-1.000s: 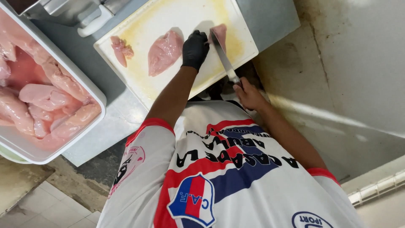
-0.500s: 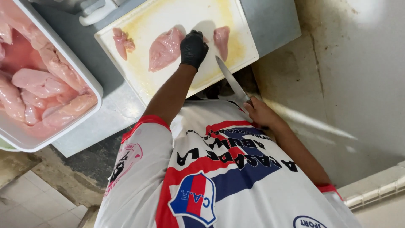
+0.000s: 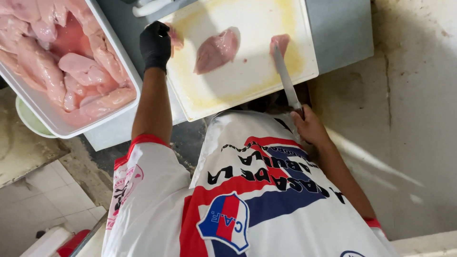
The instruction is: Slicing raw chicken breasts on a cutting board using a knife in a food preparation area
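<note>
My left hand wears a black glove and rests at the left edge of the white cutting board, on a small piece of raw chicken. A large raw chicken breast lies in the middle of the board. My right hand, bare, grips the handle of a long knife at the board's near edge. The blade's tip points at a smaller chicken piece on the right of the board.
A white tray full of several raw chicken breasts stands left of the board on the grey steel counter. A pale green bowl peeks out under the tray. Tiled floor lies below, a stained wall to the right.
My gloved left hand has left the large breast and moved left to the small piece at the board's edge. The knife has swung back over the board toward the right-hand piece.
</note>
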